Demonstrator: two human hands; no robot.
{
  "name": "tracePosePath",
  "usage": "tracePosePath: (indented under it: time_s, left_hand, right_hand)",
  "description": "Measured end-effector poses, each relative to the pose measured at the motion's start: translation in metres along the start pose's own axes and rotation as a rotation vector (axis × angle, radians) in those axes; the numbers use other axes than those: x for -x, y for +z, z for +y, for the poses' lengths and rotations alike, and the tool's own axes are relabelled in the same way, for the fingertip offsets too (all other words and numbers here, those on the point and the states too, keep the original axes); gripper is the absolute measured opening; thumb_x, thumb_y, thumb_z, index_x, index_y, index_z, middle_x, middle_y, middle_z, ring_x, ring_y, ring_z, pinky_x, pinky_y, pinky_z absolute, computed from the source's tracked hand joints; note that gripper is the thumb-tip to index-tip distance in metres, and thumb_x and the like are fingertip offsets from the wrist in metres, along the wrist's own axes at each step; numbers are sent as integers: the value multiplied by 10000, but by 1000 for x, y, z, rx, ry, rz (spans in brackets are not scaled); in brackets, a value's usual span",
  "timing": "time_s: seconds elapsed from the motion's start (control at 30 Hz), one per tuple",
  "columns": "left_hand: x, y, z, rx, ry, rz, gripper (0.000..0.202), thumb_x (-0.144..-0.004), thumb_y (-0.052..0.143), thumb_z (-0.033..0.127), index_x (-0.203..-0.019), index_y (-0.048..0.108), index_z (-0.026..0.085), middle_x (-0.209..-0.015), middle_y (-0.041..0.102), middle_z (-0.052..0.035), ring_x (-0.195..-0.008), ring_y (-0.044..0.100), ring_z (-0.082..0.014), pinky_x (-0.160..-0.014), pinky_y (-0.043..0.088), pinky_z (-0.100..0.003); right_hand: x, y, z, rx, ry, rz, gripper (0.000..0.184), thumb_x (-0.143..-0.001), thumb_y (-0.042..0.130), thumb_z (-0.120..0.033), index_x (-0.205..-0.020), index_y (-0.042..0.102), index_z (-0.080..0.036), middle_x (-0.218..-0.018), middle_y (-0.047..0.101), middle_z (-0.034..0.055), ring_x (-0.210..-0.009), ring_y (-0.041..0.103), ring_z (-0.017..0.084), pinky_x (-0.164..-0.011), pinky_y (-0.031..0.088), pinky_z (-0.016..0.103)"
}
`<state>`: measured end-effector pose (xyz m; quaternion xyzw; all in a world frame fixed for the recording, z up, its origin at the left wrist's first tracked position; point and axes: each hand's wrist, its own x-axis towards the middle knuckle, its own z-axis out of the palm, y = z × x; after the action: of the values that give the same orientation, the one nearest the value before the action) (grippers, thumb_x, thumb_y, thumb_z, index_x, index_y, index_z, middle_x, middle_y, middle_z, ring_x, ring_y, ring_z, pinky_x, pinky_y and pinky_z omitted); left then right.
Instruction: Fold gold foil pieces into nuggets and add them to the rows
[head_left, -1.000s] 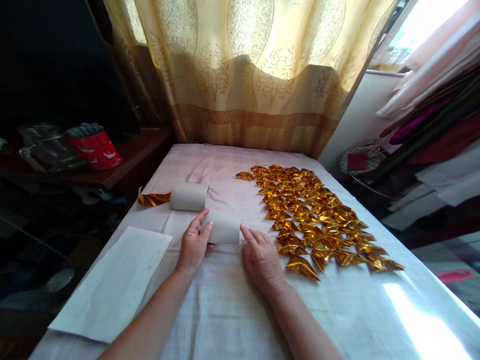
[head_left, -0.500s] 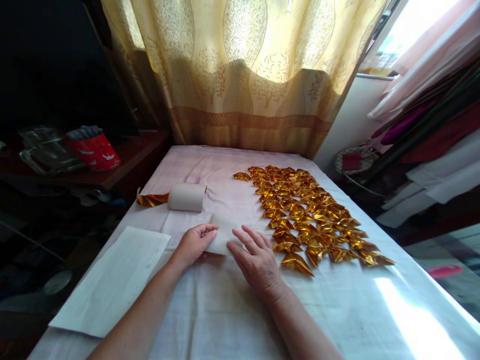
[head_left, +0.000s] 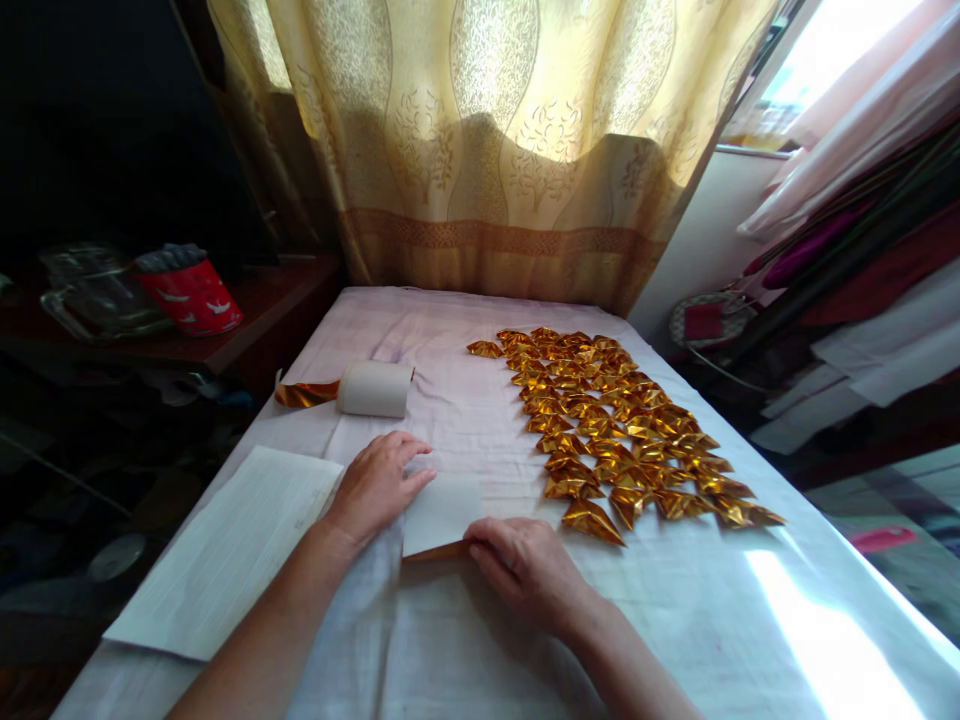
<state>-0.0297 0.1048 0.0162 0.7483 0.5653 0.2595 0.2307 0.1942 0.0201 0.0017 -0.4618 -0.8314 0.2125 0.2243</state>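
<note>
A small sheet of gold foil paper (head_left: 442,510), pale side up, lies between my hands, with a strip of its gold side showing along the near edge. My right hand (head_left: 529,570) pinches its near right corner between thumb and fingers. At its left edge, my left hand (head_left: 382,485) is open, palm down, fingers spread over the cloth; whether it touches the paper I cannot tell. Several rows of folded gold foil ingots (head_left: 600,430) stand to the right. Beyond my left hand rests a roll of foil paper (head_left: 375,389), pale outside, its gold tail trailing left.
White sheets of paper (head_left: 225,550) lie by my left forearm on the cloth-covered table (head_left: 465,650). A dark side cabinet at left holds a glass pitcher (head_left: 101,290) and a red cup (head_left: 196,295). A yellow curtain (head_left: 487,190) hangs behind; clothes hang at right.
My left hand has let go of the paper's left side and opened. My right hand has moved nearer and closed on the near right corner. The paper has shifted slightly toward me.
</note>
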Motion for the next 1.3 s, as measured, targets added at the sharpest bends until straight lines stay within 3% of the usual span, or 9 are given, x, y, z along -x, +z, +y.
tracePosePath:
  time_s: [0.13,0.27,0.4,0.57,0.83,0.97,1.07,1.2,1.3]
  left_hand:
    - [5,3,3,-280,58,-166,196,-754,691,298,-938,695,231,-999,669,-57,-1005,582,-253,-922,431,-361]
    - [6,2,4,-340,62,-211,99,-760,696,287,-821,653,222,-933,645,-48,-963,569,-251,-865,422,-348]
    - [4,-2,3,-189,50,-207,76,-719,702,240,-723,628,225,-826,652,-15,-855,583,-220,-774,415,-303]
    - [1,-3,-7,276,-87,-284,143,-752,614,349,-700,654,222,-678,652,11,-654,583,-176,-602,418,-240]
    - [-4,-13,-12,492,-180,-468,509,-805,519,635,-876,714,170,-848,722,-45,-823,645,-220,-753,495,-296]
    - [-2,-20,-7,459,-187,-572,458,-750,628,569,-960,709,169,-936,735,-48,-888,653,-232,-805,494,-312]
    - [0,-16,-5,446,-240,-557,404,-687,683,468,-948,685,160,-858,729,-43,-806,658,-220,-719,496,-298]
    - [1,-12,-4,416,-198,-479,325,-726,633,419,-907,684,153,-813,717,-38,-760,651,-200,-694,489,-283]
    - [2,-17,0,337,-130,-443,271,-761,600,383,-889,701,166,-814,716,-27,-751,644,-189,-674,477,-262]
  right_hand:
    - [-8,-8,-2,-44,74,-80,162,-891,545,-171,-895,686,-250,-684,691,-41,-598,628,114,-567,393,187]
    - [-25,-10,5,-43,61,-66,157,-864,594,-166,-856,727,-247,-749,703,-24,-693,641,122,-633,411,193]
    - [-42,-12,7,-19,122,-47,172,-829,604,-143,-846,742,-245,-786,715,-11,-703,636,129,-645,422,206]
    - [-58,-11,11,-9,224,-14,444,-803,637,-193,-1241,648,-271,-868,752,-23,-688,637,147,-657,437,238]
    - [-61,-8,16,-28,289,-60,430,-818,638,-254,-1247,657,-238,-890,757,-8,-737,654,159,-678,434,252]
    - [-59,-8,16,-25,304,-48,389,-834,634,-276,-1219,675,-244,-916,753,4,-797,667,170,-715,448,258]
    - [-59,-7,18,1,282,-31,377,-828,644,-275,-1201,686,-247,-982,737,32,-881,666,188,-778,470,275]
    - [-58,-12,19,-38,145,15,508,-805,675,-268,-1307,614,-221,-1293,629,94,-1164,581,228,-983,434,328]
    - [-58,-21,18,-162,199,-73,453,-845,636,-308,-1289,624,-220,-1163,701,75,-1012,644,206,-889,475,314]
